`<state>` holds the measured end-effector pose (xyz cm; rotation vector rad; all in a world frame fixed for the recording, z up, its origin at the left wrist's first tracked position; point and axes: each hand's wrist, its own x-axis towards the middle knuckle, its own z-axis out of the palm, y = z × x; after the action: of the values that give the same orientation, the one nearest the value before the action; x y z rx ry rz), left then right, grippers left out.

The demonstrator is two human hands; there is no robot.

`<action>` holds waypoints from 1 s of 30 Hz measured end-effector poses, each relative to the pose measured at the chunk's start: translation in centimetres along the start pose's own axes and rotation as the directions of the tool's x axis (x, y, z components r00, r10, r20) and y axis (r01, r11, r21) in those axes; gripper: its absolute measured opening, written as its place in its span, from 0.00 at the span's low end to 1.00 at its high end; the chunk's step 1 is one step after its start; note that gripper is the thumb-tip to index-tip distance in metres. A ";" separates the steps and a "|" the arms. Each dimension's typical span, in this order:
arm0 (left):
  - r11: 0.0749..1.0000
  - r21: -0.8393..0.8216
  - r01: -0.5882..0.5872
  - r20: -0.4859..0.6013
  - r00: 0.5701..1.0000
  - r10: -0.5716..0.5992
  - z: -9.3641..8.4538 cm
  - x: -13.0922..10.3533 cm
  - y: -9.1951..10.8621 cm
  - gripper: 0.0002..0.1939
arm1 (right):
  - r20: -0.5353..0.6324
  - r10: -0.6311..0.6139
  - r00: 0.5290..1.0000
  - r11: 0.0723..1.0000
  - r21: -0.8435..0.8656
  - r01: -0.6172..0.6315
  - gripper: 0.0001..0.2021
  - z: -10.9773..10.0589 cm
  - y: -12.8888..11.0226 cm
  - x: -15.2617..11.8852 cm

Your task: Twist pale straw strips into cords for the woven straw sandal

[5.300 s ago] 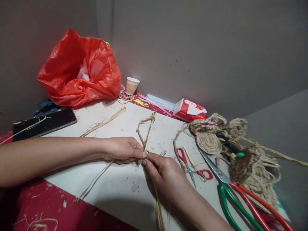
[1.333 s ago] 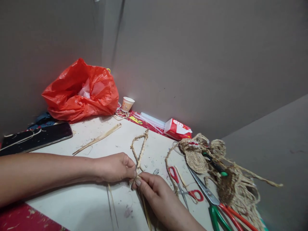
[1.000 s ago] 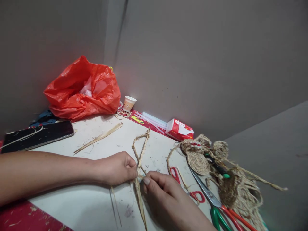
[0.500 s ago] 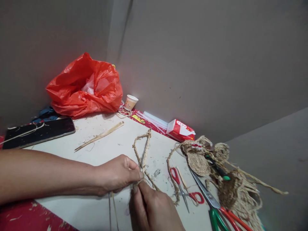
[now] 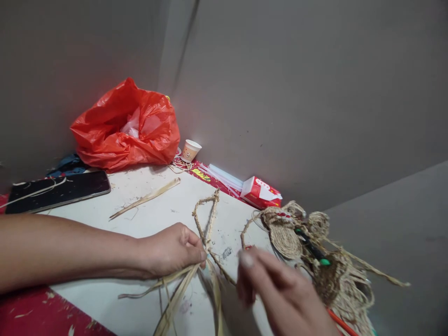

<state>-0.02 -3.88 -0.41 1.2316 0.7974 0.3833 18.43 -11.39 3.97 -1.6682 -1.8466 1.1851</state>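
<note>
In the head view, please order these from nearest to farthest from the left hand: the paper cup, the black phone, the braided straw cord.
1. braided straw cord, pinched at the left hand fingertips.
2. black phone, far left on the table.
3. paper cup, back by the wall.

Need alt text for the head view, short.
A left hand pinches a twisted straw cord on a white board, loose strands fanning below; the blurred right hand hovers open beside it. Behind lie a red plastic bag, phone and woven straw pieces.
</note>
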 end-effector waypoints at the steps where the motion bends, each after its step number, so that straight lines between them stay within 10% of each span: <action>1: 1.000 0.000 0.002 -0.004 1.000 -0.002 0.0 0.0 0.0 0.10 | -0.207 0.057 0.977 0.993 0.109 -0.035 0.21 -0.1 0.3 0.8; 3: 1.000 -0.026 -0.011 -0.002 1.000 0.011 0.1 0.1 -0.2 0.11 | -0.286 0.167 0.943 0.926 0.374 -0.051 0.20 0.7 0.7 2.5; 9: 0.999 -0.018 -0.048 0.061 0.997 0.049 0.1 0.5 -0.8 0.12 | 0.177 0.211 0.961 0.777 0.567 -0.275 0.23 4.2 1.7 3.6; 23: 0.974 0.219 -0.060 0.176 0.984 0.021 -1.1 0.3 0.6 0.10 | 0.158 0.108 0.982 0.788 0.588 -0.181 0.25 2.9 2.4 4.2; 30: 0.717 0.663 -0.214 0.089 0.974 0.207 -0.4 -1.7 2.2 0.12 | 0.034 0.233 0.972 0.633 0.753 -0.177 0.23 5.2 1.7 3.8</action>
<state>-1.08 -4.02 2.19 2.0223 0.8161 0.2753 14.78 -9.63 -1.25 -1.3864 -0.8778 1.6619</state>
